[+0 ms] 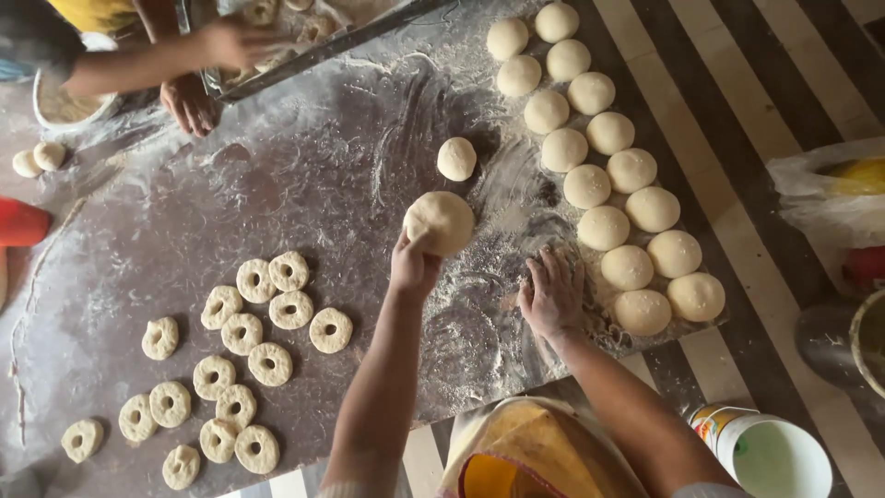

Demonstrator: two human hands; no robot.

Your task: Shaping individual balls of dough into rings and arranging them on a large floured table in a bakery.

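Left hand (413,266) gripping large dough ball (441,222) with fingers curling around it, right hand (551,293) pressing flat, fingers spread, on floured work surface (313,175), dough balls (608,175) lying in rows just beside.

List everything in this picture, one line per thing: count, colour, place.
Round pale dough balls: about twenty, two rows at right, plus two far left.
Single small dough ball: one, pale, centre of the table.
Ring-shaped dough pieces: about seventeen, pale, lower left.
Floured dark work table: one, grey-brown, fills the view.
Metal tray: one, top, holding dough rings.
Co-worker's hands: two, at the tray.
White plastic cup: one, bottom right.
Plastic bag: one, clear, right edge.
Left hand: grips a large dough ball.
Right hand: flat on the flour.
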